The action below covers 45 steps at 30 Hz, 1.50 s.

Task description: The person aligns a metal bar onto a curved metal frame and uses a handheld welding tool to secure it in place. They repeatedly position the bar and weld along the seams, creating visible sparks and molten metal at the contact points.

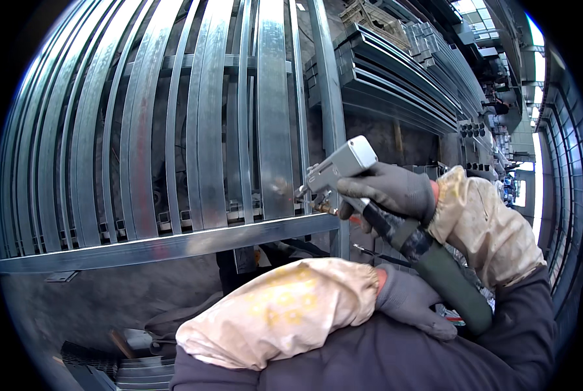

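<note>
We've got our right hand [392, 189] wrapped tight around the grey welding gun [337, 169], boxy head, nozzle right at the galvanized steel frame [174, 244]. Left hand [412, 300] rests loosely curled, holding nothing.

No package, label, sign or screen can be made out here. Only bare metal, cloth and gloves show, and the small things at the far right are too blurred to tell.

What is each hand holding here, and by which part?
The right hand grips the grey welding gun by its handle. The left hand holds nothing.
</note>
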Motion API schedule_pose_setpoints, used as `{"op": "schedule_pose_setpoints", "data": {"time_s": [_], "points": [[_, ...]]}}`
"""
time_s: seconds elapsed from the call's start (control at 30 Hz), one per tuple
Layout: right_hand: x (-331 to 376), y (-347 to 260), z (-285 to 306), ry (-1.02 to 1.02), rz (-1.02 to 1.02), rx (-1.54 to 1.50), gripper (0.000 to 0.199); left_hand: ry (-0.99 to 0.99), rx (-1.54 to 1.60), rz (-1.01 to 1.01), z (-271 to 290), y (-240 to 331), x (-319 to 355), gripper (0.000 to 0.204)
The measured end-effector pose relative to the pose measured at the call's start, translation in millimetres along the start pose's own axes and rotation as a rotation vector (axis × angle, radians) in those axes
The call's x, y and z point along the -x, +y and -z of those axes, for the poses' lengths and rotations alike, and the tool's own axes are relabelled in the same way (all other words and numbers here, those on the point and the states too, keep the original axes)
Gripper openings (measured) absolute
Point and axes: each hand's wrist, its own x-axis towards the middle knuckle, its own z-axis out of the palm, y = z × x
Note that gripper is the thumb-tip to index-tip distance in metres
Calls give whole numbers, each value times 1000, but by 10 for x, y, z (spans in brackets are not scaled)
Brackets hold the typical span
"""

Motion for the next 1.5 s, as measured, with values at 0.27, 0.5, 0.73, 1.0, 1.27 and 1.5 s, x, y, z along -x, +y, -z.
{"op": "schedule_pose_setpoints", "data": {"time_s": [0.27, 0.5, 0.73, 1.0, 1.27, 1.5], "points": [[-143, -14, 111, -45, -127, 19, 50, 171, 156, 20, 20, -27, -1, 73], [-408, 112, 273, -124, 156, 346, 51, 171, 378, -84, 75, -72, -25, 68], [-677, -25, 304, -106, -87, 358, 53, 309, 386, -154, 163, -73, 104, 62], [-692, -393, -8, -93, -393, 226, 43, 365, 568, -218, 146, 34, 289, 51], [-915, -108, 96, -230, -153, 272, 52, 384, 584, -329, 112, 22, 355, 58], [-938, -387, -30, -232, -404, 559, 37, 401, 542, -283, 102, 75, 397, 70]]}}
